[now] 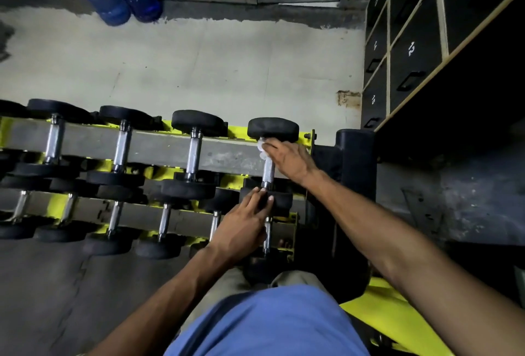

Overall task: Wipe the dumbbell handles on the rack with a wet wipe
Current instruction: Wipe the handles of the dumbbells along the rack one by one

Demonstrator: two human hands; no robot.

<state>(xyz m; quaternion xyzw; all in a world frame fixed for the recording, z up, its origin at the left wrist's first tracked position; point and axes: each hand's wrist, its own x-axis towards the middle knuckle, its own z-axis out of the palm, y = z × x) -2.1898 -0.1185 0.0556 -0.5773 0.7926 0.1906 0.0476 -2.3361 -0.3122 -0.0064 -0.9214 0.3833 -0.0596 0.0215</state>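
The right hand point(287, 161) clasped a white wet wipe point(262, 148) against the far end of the chrome handle point(268, 172) of the rightmost dumbbell on the upper tier of the yellow rack point(237, 130). The left hand point(244, 227) lay unclenched, fingers flat on that dumbbell's near head point(282, 202).

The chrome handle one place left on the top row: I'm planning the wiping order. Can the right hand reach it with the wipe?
Probably yes. That handle is bare, right beside the one where the right hand holds the wet wipe; nothing stands between them.
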